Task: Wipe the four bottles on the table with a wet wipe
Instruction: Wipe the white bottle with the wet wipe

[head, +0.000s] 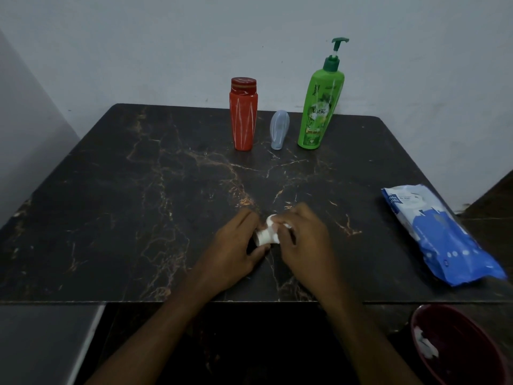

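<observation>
Gripping one small bottle (263, 238), left hand (236, 245); right hand (302, 240) pinching one wipe (271, 219); three bottles (243, 118) (279, 132) (319, 107) behind.

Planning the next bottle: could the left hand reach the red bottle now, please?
Probably not yet: the left hand grips the white bottle. Otherwise, the way to the red bottle looks free.

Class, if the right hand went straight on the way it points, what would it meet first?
The small white bottle in the grip of the left hand; the right hand and its wipe seem to touch it.
</observation>
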A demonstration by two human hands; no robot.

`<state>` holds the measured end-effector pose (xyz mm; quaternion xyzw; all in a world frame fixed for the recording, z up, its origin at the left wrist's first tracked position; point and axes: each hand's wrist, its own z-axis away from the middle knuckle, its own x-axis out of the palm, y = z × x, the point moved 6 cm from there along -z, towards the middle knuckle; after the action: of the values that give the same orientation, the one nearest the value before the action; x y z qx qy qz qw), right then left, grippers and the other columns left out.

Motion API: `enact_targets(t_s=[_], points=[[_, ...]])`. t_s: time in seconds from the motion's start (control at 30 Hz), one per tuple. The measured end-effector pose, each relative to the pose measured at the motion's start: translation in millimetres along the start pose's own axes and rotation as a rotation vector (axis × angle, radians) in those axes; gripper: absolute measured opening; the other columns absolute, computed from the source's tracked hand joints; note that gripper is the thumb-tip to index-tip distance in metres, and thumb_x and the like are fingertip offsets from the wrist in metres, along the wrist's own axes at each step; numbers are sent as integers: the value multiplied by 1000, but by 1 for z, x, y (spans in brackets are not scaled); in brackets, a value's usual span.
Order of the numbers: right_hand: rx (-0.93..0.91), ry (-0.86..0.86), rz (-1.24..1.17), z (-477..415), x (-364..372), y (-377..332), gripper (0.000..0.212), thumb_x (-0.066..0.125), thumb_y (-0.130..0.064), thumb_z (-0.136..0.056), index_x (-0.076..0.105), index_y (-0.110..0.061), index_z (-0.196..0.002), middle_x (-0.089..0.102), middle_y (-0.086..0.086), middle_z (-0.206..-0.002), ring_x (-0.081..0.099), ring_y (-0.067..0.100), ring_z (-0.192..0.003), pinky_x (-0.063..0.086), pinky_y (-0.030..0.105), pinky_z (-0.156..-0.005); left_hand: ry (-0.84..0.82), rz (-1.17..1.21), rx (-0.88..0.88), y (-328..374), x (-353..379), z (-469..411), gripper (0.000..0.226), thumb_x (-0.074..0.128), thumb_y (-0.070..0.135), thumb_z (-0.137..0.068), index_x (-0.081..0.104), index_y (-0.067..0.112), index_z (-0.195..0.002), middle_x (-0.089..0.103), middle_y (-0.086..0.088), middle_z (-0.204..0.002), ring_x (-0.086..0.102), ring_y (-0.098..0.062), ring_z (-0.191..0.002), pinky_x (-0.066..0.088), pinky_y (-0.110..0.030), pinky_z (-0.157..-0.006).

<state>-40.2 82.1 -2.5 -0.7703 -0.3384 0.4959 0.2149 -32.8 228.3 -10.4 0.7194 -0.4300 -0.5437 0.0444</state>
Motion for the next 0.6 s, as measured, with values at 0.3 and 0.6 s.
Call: enact_targets(t_s=[0.3, 0.6], points=[[283, -10, 116, -19, -25, 42, 15, 59, -15, -96, 69, -11, -107, 61, 2, -101, 54, 4, -84, 44, 21, -83, 5, 0, 26, 3, -2, 0, 23, 77, 17, -86, 59, 9, -98, 56, 0, -101, 56, -19, -83, 49, -42, -72], [-6, -193, 212, -12, -7, -10, 22, 63, -4, -88, 73, -14, -104, 54, 2, -102, 59, 19, -83, 49, 26, -71, 10, 19, 35, 3, -3, 1, 23, 76, 16, -87, 59, 8, -100, 56, -2, -103, 58, -21, -86, 51, -43, -74]])
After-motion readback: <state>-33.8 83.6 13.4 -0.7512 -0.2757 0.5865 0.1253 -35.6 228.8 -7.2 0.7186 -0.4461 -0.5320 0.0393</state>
